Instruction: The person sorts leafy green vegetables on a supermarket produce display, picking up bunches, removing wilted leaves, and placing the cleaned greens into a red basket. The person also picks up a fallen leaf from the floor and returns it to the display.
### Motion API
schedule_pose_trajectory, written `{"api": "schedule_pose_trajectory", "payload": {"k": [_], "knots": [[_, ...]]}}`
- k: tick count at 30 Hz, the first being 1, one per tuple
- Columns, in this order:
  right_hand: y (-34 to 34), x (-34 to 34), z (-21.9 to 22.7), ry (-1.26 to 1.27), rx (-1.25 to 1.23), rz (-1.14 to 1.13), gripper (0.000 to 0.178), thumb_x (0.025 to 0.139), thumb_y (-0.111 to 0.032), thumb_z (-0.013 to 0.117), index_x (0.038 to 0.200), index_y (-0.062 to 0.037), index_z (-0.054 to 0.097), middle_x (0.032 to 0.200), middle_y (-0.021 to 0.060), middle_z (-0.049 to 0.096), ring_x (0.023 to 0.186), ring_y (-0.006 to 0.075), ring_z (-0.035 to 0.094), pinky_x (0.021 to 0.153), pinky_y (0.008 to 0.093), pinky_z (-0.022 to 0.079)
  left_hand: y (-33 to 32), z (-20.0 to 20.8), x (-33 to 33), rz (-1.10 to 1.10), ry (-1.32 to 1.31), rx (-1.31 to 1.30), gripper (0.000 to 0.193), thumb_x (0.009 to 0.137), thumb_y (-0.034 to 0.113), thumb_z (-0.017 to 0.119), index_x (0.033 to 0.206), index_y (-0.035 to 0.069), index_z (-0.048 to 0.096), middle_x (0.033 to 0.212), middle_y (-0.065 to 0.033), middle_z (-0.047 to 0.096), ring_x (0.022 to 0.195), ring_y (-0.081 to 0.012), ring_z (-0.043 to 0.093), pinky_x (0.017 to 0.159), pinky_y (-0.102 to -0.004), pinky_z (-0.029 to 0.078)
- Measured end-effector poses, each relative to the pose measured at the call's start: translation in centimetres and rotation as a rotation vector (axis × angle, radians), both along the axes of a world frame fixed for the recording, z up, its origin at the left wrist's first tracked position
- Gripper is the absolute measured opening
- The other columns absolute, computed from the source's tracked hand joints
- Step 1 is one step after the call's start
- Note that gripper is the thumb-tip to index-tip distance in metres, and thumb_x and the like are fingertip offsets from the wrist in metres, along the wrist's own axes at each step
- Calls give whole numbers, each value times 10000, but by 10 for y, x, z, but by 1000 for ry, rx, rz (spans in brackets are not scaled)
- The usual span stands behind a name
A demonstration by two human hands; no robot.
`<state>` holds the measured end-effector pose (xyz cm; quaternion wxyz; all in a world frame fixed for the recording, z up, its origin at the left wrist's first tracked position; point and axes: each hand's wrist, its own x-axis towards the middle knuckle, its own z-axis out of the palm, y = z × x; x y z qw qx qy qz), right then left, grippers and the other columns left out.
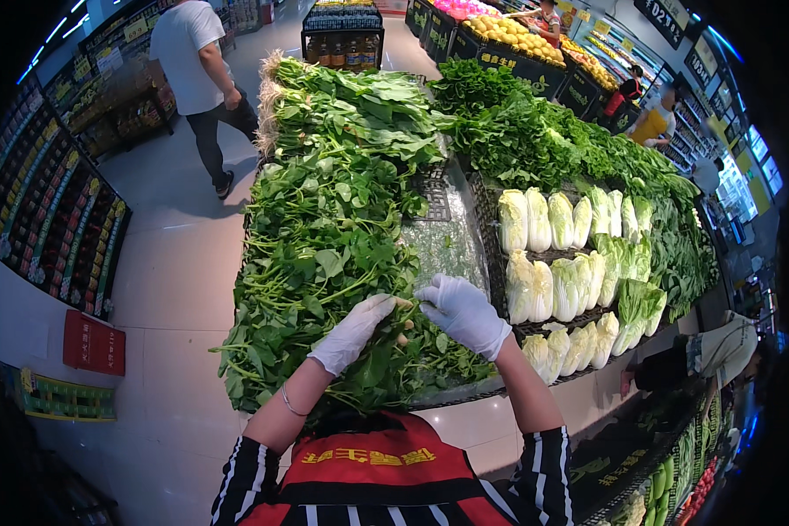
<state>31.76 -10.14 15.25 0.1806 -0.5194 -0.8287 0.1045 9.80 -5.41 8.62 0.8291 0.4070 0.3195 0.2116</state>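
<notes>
A broad heap of leafy greens (pixel 324 254) with long green stems lies in front of me. My left hand (pixel 357 333), in a white glove, is curled at the heap's near right part, closed around some stems and leaves; pale beige bits show by its fingertips. Just right of it, my right hand (pixel 465 311), also gloved in white, has its fingers bent and pressed together. Its fingertips point at the left hand, and what they pinch is too small to make out. Under the right hand lie smaller loose leaves (pixel 447 351) and a wet, clear-covered display surface (pixel 447 254).
Rows of napa cabbages (pixel 543 285) stand right of the greens, with darker leafy vegetables (pixel 535 131) behind. A person in a white shirt (pixel 188 61) walks at the far left. Another person (pixel 723 351) bends at the right. Shelves (pixel 53 193) line the left side.
</notes>
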Motion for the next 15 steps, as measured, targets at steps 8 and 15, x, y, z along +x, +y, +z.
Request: {"api": "schedule_pose_trajectory", "payload": {"k": [8, 15], "knots": [[-9, 4, -23, -128, 64, -67, 118, 903, -201, 658, 938, -88, 657, 856, 113, 612, 803, 330, 628, 725, 441, 492, 0, -4, 3, 96, 20, 35, 358, 1093, 321, 478, 1245, 53, 661, 1095, -7, 658, 943, -101, 611, 812, -279, 548], [-21, -5, -32, -101, 20, -78, 148, 903, -227, 667, 965, -95, 643, 847, 99, 607, 809, 314, 623, 722, 430, 468, -2, -21, 13, 282, 23, 455, 384, 1099, 309, 476, 1249, 7, 657, 1081, -12, 655, 996, -106, 558, 948, -256, 443]]}}
